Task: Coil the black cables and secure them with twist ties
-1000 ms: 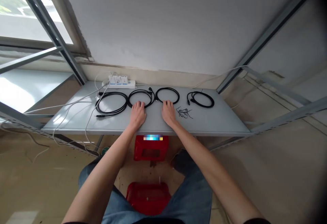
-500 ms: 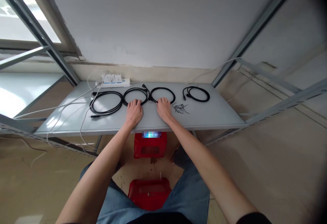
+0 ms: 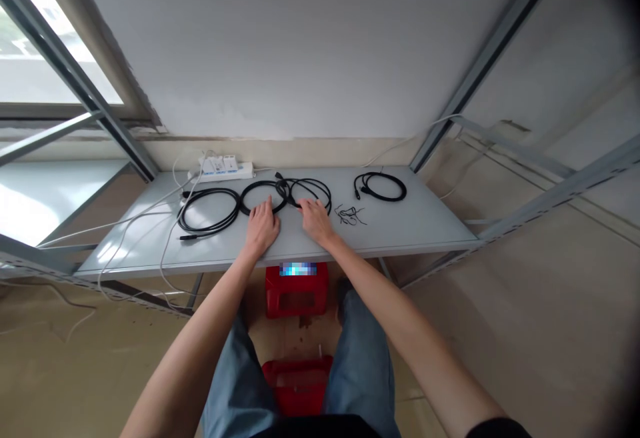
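My left hand [image 3: 263,226] rests palm down at the near side of a round black cable coil [image 3: 241,203], its fingers extended over the near edge and the index finger lifted. To the right, my right hand [image 3: 316,220] has its fingers curled together at the near-left part of a looser black cable coil [image 3: 329,196]. These two coils overlap between my hands, where a black plug [image 3: 279,176] sticks out at the back. Left of them lies another coiled black cable [image 3: 209,191], one connector pointing toward the front edge. Thin black ties [image 3: 350,215] lie right of my right hand.
A further black cable coil [image 3: 400,188] sits at the right end of the grey shelf [image 3: 390,228]. A white power strip [image 3: 227,171] with adapters stands at the back left, its white cords draping over the front edge. Metal posts flank the shelf; red stools [image 3: 296,298] are below.
Loose loops and the plug that lay with the left of the two middle coils now spread into the right one; the left looks more compact. My left index finger has lifted. The view shifted slightly.
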Available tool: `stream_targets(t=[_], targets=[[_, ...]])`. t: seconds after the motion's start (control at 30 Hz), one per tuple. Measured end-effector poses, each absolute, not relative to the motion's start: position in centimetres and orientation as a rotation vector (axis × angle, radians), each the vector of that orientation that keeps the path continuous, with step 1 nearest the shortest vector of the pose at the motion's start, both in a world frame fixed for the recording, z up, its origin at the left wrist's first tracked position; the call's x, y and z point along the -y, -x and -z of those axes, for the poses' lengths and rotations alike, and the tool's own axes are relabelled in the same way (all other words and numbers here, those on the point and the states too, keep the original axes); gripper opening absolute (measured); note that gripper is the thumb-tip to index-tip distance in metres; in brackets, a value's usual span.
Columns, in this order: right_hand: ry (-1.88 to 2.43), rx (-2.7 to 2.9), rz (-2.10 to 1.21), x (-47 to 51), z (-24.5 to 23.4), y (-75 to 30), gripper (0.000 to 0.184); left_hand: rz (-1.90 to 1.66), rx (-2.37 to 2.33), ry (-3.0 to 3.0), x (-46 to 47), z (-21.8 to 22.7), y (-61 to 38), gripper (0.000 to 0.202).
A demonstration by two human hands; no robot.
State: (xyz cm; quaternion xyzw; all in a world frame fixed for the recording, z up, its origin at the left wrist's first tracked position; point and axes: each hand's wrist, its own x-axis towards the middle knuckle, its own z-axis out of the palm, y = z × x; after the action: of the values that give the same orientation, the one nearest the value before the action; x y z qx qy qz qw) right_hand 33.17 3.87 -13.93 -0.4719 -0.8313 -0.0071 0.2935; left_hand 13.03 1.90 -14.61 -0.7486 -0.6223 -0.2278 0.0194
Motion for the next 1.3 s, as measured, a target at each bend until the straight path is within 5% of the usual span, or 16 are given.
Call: stream_targets(t=[0.37, 0.67, 0.97, 1.13, 1.23, 1.3], targets=[[1.135, 2.362, -0.006, -3.6, 13.4, -33.2, 0.021, 0.761, 1.907, 2.368, -1.7, 14.6, -12.8, 0.089], [1.463, 2.288, 0.25, -3.9, 13.5, -33.0, 0.024, 0.745, 1.894, 2.356, -1.6, 14.7, -12.9, 0.078], [1.448, 2.278, -0.057, -5.0, 14.3, -33.2, 0.018, 0.748, 1.896, 2.348, -1.7, 14.5, -13.0, 0.075], [1.416, 2.069, -0.212, -7.7, 12.5, -34.3, 0.026, 0.738, 1.887, 2.348, -1.6, 14.5, -13.0, 0.074], [1.731, 1.762, -0.165, -10.6, 10.7, -36.3, 0.024, 0.719, 1.892, 2.342, -1.6, 14.6, -13.1, 0.074], [1.961, 1.703, -0.155, -12.4, 10.0, -37.9, 0.039, 0.706, 1.905, 2.337, -1.7, 14.5, -13.1, 0.073]])
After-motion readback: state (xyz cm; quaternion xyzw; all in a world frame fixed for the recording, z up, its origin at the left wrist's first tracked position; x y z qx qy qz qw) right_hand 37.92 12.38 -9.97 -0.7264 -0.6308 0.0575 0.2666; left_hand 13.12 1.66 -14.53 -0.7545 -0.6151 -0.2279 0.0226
